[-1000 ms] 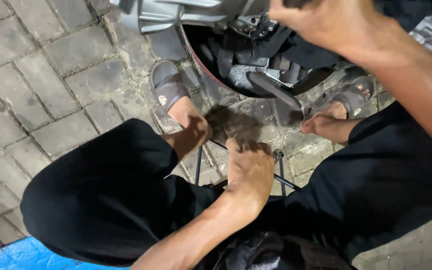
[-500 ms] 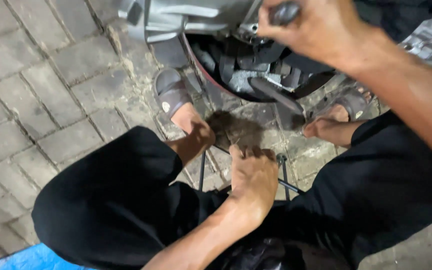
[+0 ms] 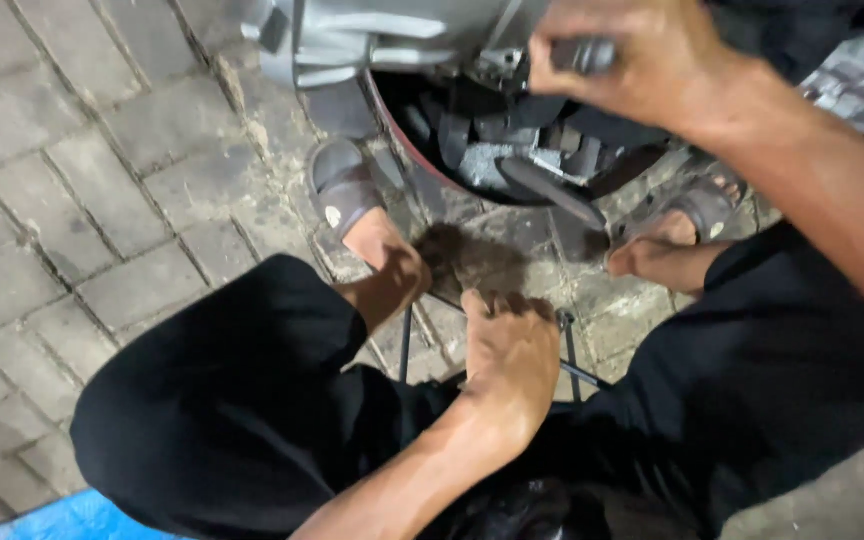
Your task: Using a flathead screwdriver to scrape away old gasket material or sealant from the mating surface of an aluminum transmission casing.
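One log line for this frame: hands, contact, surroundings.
left hand: on thin metal tools, paving | right hand: gripping grey part on motorbike underside | squatting, sandals

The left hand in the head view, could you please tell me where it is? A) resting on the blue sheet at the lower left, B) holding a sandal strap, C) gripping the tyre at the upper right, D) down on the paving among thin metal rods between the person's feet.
D: the left hand is lowered onto the brick paving, fingers among the thin metal rods lying between the two sandalled feet.

Head camera looks steeply down, close, somewhat blurred
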